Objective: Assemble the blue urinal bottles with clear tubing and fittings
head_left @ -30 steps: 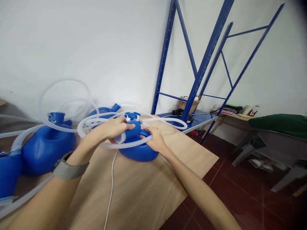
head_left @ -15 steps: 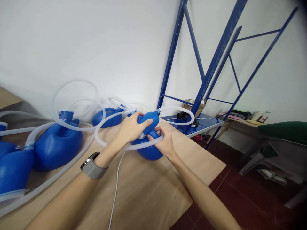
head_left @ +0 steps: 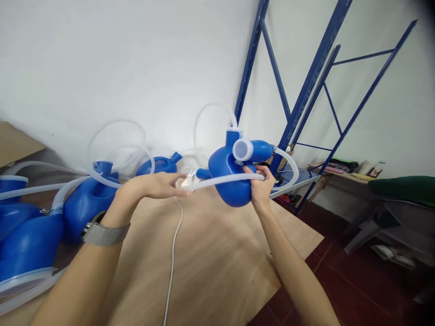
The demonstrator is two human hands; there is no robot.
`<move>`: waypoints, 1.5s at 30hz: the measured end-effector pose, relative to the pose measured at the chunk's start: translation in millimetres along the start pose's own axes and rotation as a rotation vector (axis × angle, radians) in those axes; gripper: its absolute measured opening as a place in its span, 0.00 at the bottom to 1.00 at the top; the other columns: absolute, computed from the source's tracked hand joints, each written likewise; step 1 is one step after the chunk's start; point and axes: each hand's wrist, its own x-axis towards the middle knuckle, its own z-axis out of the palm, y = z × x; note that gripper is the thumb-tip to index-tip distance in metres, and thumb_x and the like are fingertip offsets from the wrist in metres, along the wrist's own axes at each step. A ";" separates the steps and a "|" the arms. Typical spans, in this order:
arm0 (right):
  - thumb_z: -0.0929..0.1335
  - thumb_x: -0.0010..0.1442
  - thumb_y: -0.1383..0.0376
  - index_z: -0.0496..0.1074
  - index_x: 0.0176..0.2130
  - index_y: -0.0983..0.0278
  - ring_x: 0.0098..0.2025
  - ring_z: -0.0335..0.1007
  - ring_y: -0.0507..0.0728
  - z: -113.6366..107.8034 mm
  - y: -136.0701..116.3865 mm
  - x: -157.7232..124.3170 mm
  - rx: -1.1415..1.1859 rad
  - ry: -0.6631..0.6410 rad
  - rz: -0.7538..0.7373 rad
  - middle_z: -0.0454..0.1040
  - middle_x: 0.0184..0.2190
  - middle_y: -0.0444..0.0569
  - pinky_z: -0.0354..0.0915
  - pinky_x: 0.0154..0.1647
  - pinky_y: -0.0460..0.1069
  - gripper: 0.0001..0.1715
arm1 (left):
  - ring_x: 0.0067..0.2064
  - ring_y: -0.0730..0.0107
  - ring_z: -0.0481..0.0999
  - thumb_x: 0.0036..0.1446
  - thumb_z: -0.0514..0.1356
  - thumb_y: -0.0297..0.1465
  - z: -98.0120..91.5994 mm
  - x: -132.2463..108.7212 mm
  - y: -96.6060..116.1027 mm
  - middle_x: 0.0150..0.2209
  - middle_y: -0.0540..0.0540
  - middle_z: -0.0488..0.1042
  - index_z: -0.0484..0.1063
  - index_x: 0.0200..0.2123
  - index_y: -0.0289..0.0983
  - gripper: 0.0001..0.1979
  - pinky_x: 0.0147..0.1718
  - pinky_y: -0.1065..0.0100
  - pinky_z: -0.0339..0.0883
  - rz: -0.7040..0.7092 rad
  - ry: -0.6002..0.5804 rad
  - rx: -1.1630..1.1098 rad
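Note:
My right hand [head_left: 263,183] is closed around a blue plastic urinal bottle [head_left: 226,188], raised above the table. The same hand bears a smaller blue cup piece [head_left: 261,150] with a whitish round cap, and a translucent hose [head_left: 222,179] passes across its fingers. The hose loops out on the right from the cup piece. My left hand [head_left: 159,184], with a watch on the wrist, is stretched out with fingers apart. Its fingertips are by the left stretch of the hose; whether they touch it I cannot tell. A white plug-like piece [head_left: 188,177] lies just behind them.
Several other blue bottles with hoses crowd the left, one blue bottle [head_left: 29,246] nearest me. Another blue bottle [head_left: 158,164] lies by the wall. A white cord [head_left: 172,258] crosses the wooden table [head_left: 210,271]. Blue shelf frames [head_left: 307,77] stand at the right.
My left hand has let go of the blue cup piece and moved left, its fingers opening. My right hand has lifted and turned the bottle and cup piece up and to the right.

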 end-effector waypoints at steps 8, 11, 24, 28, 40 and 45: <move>0.78 0.44 0.52 0.69 0.31 0.63 0.32 0.66 0.55 23.6 -48.7 54.7 0.023 0.059 -0.066 0.69 0.27 0.43 0.65 0.36 0.51 0.24 | 0.33 0.51 0.83 0.52 0.62 0.53 30.4 39.0 -35.9 0.43 0.36 0.82 0.73 0.59 0.37 0.37 0.36 0.59 0.73 -0.181 0.017 -0.173; 0.78 0.46 0.52 0.70 0.32 0.62 0.34 0.68 0.57 23.3 -64.7 69.8 -0.034 0.037 -0.129 0.71 0.28 0.44 0.68 0.38 0.52 0.22 | 0.40 0.52 0.82 0.61 0.54 0.48 32.1 50.9 -44.3 0.47 0.34 0.80 0.73 0.52 0.36 0.26 0.39 0.59 0.73 -0.140 0.241 -0.212; 0.80 0.42 0.50 0.77 0.33 0.64 0.34 0.71 0.58 -31.2 -52.3 58.9 -0.312 -0.167 -0.107 0.77 0.29 0.47 0.66 0.35 0.51 0.25 | 0.46 0.61 0.77 0.69 0.49 0.44 18.1 46.3 -41.3 0.49 0.45 0.78 0.66 0.57 0.43 0.20 0.53 0.58 0.69 0.163 0.902 -0.432; 0.79 0.43 0.52 0.78 0.33 0.64 0.31 0.68 0.57 -52.5 -31.4 48.3 -0.366 -0.168 -0.059 0.76 0.27 0.47 0.64 0.34 0.51 0.22 | 0.51 0.59 0.76 0.68 0.50 0.44 16.8 44.8 -38.4 0.55 0.42 0.75 0.67 0.59 0.40 0.22 0.53 0.58 0.70 0.285 0.936 -0.418; 0.75 0.47 0.42 0.82 0.42 0.63 0.41 0.75 0.66 -86.2 25.9 31.4 -0.656 -0.103 -0.135 0.78 0.38 0.56 0.69 0.48 0.60 0.33 | 0.57 0.52 0.75 0.62 0.56 0.46 8.2 42.4 -46.6 0.67 0.39 0.67 0.64 0.66 0.40 0.32 0.58 0.51 0.71 0.254 0.809 -0.331; 0.76 0.46 0.41 0.80 0.42 0.65 0.39 0.74 0.65 -83.0 36.4 28.7 -0.559 0.032 -0.090 0.76 0.35 0.53 0.70 0.47 0.60 0.35 | 0.56 0.48 0.76 0.60 0.55 0.49 11.6 43.8 -56.8 0.61 0.41 0.74 0.63 0.67 0.43 0.34 0.58 0.51 0.68 0.145 0.567 -0.227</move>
